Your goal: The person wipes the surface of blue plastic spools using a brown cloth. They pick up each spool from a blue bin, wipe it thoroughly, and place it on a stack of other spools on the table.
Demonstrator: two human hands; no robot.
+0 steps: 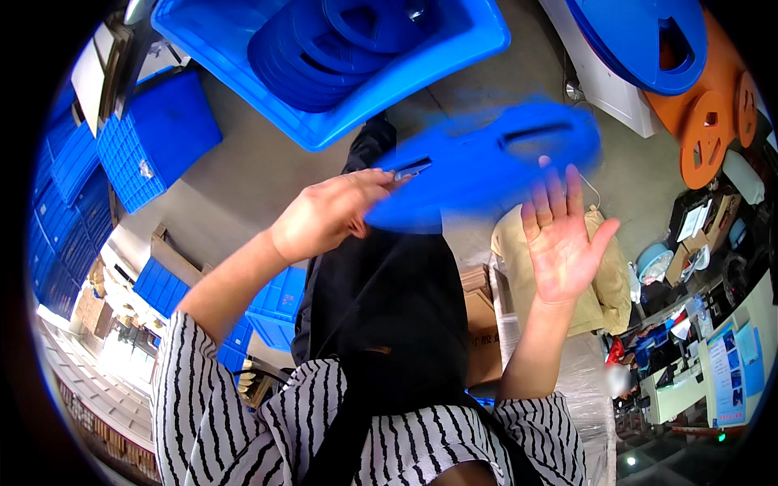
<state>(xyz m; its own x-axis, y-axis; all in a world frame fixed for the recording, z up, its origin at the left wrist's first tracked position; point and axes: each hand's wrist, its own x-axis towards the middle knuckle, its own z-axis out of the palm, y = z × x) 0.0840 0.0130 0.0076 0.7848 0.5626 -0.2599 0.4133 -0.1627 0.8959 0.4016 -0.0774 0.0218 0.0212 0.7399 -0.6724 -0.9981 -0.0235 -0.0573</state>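
left hand (334, 212) pinches blue disc (474, 174) at its rim; right hand (565, 251), fingers spread, is at the near edge, contact unclear

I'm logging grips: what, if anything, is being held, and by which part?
The left hand holds a round blue plastic disc with openings by its left edge. The right hand is open; whether it touches the disc is unclear.

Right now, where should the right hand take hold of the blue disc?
Probably the right-end rim of the blue disc, beside the large cutout, from the near side. The cutout leaves a band to grip; the left hand holds the left end, and the open right hand is palm-up near the right end.
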